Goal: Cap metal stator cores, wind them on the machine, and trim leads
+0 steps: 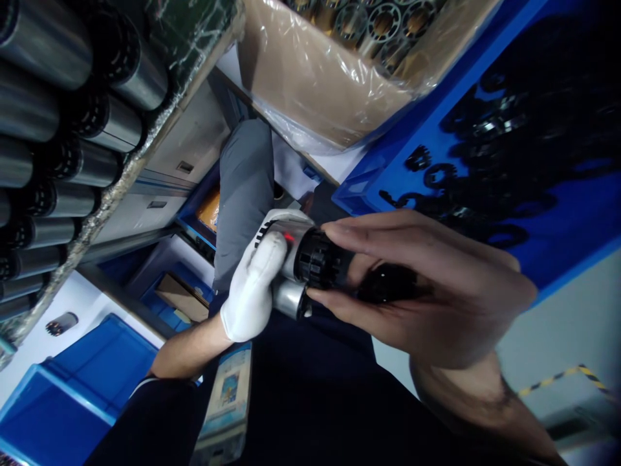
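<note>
My left hand [252, 288], in a white glove, is wrapped round two short silvery metal cylinders lying side by side. The upper cylinder [291, 249] has a small red light spot on its wall; the lower cylinder [288, 298] sticks out below the thumb. A black notched ring [317, 260] sits at the right end of the upper cylinder. My bare right hand [431, 278] pinches about this ring with thumb and fingers. More shiny black pieces [388, 283] show inside the curl of the right hand, their shape partly hidden.
On the left, rows of metal cylinders with black ends [121, 65] stand on a plastic-wrapped surface. A plastic-lined cardboard box [320, 84] of tubes is ahead. A blue bin [383, 168] at right holds loose black rings. A lone cylinder [62, 323] lies near blue trays [101, 362].
</note>
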`<action>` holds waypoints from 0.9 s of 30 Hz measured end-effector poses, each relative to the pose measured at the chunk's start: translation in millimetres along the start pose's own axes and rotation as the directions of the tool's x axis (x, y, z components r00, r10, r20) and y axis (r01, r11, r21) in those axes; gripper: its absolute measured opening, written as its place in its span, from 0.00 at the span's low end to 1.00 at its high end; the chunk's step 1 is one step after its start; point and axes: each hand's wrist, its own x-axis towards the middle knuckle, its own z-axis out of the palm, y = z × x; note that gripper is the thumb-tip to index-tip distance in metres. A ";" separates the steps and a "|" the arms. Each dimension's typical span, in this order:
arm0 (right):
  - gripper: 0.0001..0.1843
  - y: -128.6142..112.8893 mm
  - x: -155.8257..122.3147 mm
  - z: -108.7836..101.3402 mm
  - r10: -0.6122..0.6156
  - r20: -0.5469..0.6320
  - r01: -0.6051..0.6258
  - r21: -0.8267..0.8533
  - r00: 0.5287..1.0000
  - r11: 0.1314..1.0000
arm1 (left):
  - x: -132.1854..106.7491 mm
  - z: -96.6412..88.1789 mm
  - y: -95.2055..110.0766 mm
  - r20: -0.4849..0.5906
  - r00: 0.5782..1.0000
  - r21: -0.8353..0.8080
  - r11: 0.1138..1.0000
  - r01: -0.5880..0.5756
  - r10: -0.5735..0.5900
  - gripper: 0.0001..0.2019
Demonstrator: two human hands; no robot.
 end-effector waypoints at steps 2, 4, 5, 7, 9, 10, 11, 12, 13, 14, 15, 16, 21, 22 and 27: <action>0.38 -0.2 -3.4 -3.8 0.026 0.035 -0.027 0.024 0.999 0.999 | 1.9 0.7 0.6 0.054 0.999 -0.047 0.999 0.011 -0.009 0.27; 0.41 -0.5 -5.0 -6.9 0.019 0.053 -0.021 0.039 0.998 0.999 | 4.4 2.4 4.9 0.091 0.996 -0.073 0.997 0.014 -0.007 0.26; 0.41 -0.9 -5.1 -7.8 0.016 0.063 -0.019 0.035 0.998 0.999 | 5.4 3.4 7.8 0.105 0.994 -0.072 0.997 0.018 -0.011 0.26; 0.39 -2.2 -4.2 -7.7 0.016 0.069 -0.017 0.007 0.998 1.000 | 7.1 4.9 13.2 0.141 0.989 -0.061 0.997 0.046 -0.037 0.26; 0.36 -3.0 -2.2 -5.3 0.009 0.051 -0.008 -0.021 0.999 1.000 | 8.1 5.1 16.2 0.187 0.980 -0.052 0.996 0.072 -0.061 0.26; 0.34 -2.3 -0.9 -3.4 0.003 0.039 -0.002 -0.023 0.999 1.000 | 8.5 4.6 16.3 0.200 0.977 -0.056 0.995 0.081 -0.069 0.25; 0.33 -0.2 0.4 -1.3 0.003 0.033 -0.003 -0.009 0.999 1.000 | 8.9 3.7 15.7 0.203 0.977 -0.071 0.994 0.084 -0.068 0.24; 0.32 3.6 1.7 0.8 0.029 0.029 -0.030 0.037 0.999 0.999 | 9.3 2.4 14.5 0.201 0.977 -0.091 0.992 0.088 -0.068 0.23; 0.29 9.4 2.9 2.7 0.085 0.024 -0.088 0.134 0.996 0.987 | 9.8 0.9 13.1 0.202 0.976 -0.115 0.988 0.100 -0.076 0.23; 0.22 17.0 3.7 4.1 0.177 0.024 -0.176 0.280 0.984 0.944 | 10.5 -0.7 11.8 0.206 0.974 -0.139 0.982 0.126 -0.096 0.24; 0.14 25.9 4.1 5.1 0.294 0.042 -0.281 0.448 0.955 0.849 | 11.5 -2.3 11.0 0.216 0.969 -0.161 0.974 0.157 -0.121 0.25; 0.11 35.6 3.8 5.6 0.411 0.083 -0.375 0.599 0.908 0.708 | 12.8 -3.7 11.0 0.232 0.962 -0.180 0.966 0.187 -0.143 0.27; 0.18 65.0 -10.6 9.7 0.679 0.295 -0.627 0.714 0.673 0.311 | 22.7 -3.4 21.4 0.258 0.954 -0.212 0.954 0.213 -0.156 0.40; 0.17 64.4 -14.9 12.1 0.692 0.319 -0.655 0.697 0.648 0.292 | 24.5 -2.1 24.3 0.242 0.958 -0.224 0.952 0.209 -0.154 0.41; 0.19 49.0 -29.5 23.9 0.564 0.428 -0.665 0.675 0.706 0.319 | 27.3 3.3 32.4 0.122 0.983 -0.253 0.954 0.163 -0.135 0.29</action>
